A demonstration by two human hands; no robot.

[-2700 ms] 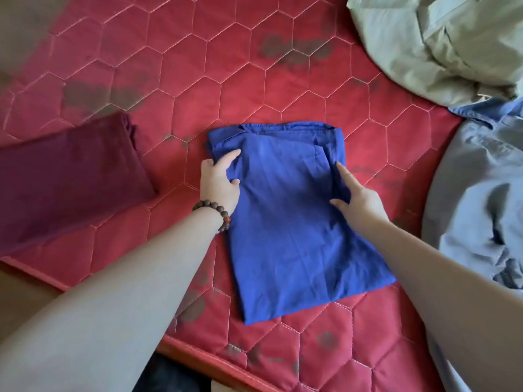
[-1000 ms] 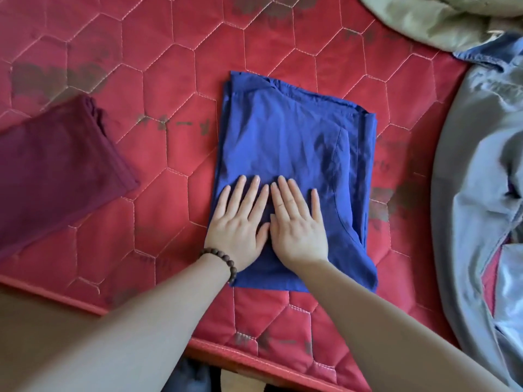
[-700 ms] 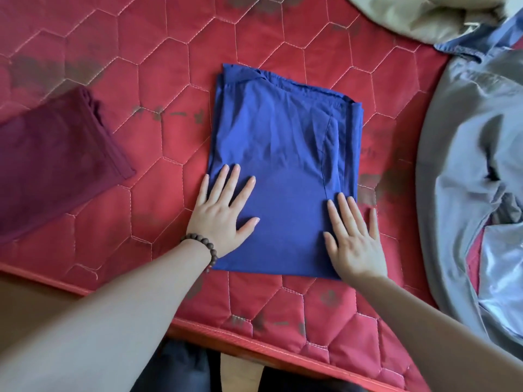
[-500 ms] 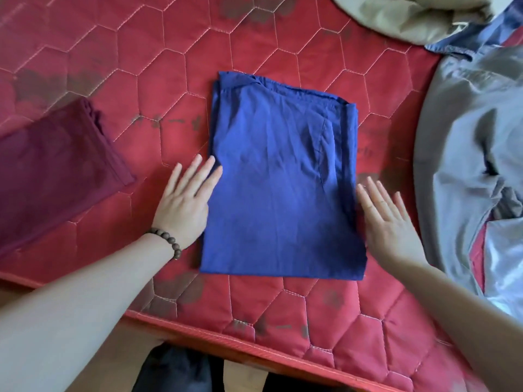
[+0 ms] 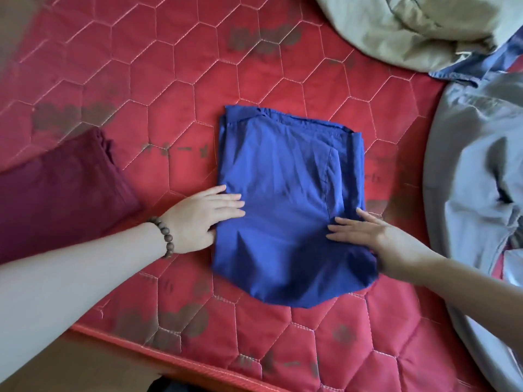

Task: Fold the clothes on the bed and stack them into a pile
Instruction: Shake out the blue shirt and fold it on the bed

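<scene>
A folded blue garment [image 5: 283, 199] lies in the middle of the red quilted mattress [image 5: 169, 80]. My left hand [image 5: 198, 219], with a bead bracelet on its wrist, grips the garment's left edge; the fingers lie on top and the thumb is tucked at the edge. My right hand [image 5: 379, 239] grips the right near edge the same way. The garment's near end looks bunched and slightly raised between the hands. A folded maroon garment [image 5: 56, 193] rests flat to the left, apart from the blue one.
A crumpled beige garment [image 5: 410, 29] lies at the far right. A loose grey garment [image 5: 475, 165] spreads down the right side. The mattress's near edge [image 5: 198, 366] runs along the bottom, with the floor below.
After smoothing the blue garment outward, both hands rested flat on the mattress beside it. They now close in onto its side edges, and its near end has bunched up.
</scene>
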